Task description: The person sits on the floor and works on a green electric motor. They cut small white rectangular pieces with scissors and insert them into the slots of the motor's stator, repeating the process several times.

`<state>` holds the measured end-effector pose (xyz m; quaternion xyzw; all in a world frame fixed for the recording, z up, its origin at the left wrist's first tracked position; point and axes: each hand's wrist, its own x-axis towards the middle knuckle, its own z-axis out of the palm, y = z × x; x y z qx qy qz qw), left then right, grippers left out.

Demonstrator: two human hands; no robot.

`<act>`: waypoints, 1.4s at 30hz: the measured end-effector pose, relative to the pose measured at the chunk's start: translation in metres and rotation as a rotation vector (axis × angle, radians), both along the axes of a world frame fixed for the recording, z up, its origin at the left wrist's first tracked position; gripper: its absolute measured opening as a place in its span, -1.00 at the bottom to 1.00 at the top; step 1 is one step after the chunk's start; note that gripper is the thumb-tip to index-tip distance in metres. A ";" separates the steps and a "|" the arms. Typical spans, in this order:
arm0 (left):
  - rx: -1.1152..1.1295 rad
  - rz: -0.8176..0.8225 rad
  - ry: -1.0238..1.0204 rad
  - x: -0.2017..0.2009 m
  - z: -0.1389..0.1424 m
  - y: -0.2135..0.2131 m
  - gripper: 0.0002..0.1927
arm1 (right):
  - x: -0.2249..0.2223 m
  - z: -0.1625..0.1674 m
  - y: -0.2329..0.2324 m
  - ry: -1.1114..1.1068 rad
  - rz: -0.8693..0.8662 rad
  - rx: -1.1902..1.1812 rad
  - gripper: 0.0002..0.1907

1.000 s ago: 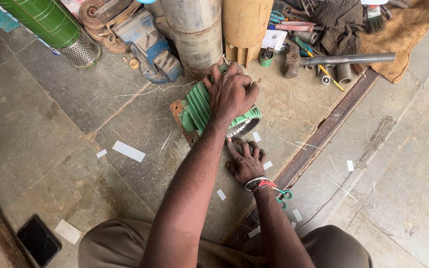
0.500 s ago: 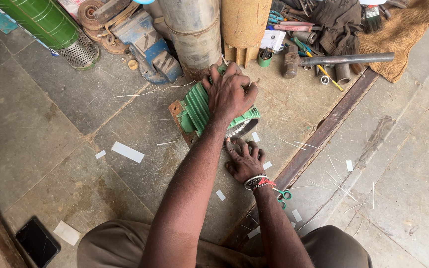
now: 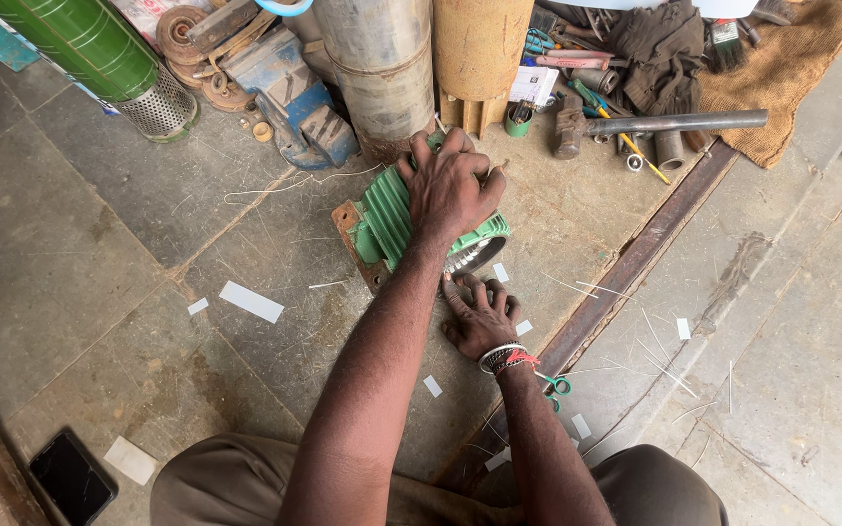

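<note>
On the far left of the stone floor [image 3: 80, 263] I see a dark phone [image 3: 72, 477] lying flat near the lower corner, and above it, at the top edge, a green cylinder [image 3: 90, 44] that ends in a perforated metal strainer [image 3: 158, 109]. Small white paper strips [image 3: 251, 302] lie scattered across the slabs beside them. Moving right, a blue vise [image 3: 294, 107] sits against a grey metal pipe [image 3: 377, 68] and a tan cylinder [image 3: 479, 54], both standing upright.

In the middle, just in front of those cylinders, the green ribbed motor housing [image 3: 387, 219] lies on its side on the floor, its open round end turned toward me. My left hand [image 3: 452, 190] is spread over the top of the housing, fingers curled down around its far side, pressing on it. My right hand [image 3: 479, 317] is just below the open end, palm down, fingertips reaching the rim of the opening; I cannot tell whether it pinches anything there. A banded bracelet [image 3: 507, 358] circles that wrist.

Further right, green-handled scissors [image 3: 555, 385] lie beside a rusty steel rail [image 3: 626, 278] set diagonally in the floor. Beyond it, a long grey pipe [image 3: 684, 122] rests among loose tools, with brown sacking [image 3: 782, 68] at the far right.
</note>
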<state>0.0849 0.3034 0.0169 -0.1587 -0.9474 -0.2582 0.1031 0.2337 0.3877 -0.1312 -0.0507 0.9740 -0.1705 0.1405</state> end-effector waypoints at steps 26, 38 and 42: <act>0.302 0.100 -0.262 0.043 -0.035 -0.152 -0.24 | -0.002 0.130 0.064 0.471 -0.515 -1.268 -0.47; 0.680 0.017 -0.033 0.202 -0.056 -0.126 0.30 | -0.070 0.190 -0.086 0.207 -0.085 -0.025 -0.11; 0.790 -0.351 -0.738 0.279 -0.063 -0.138 0.41 | -0.078 0.171 -0.107 0.149 0.029 0.062 0.07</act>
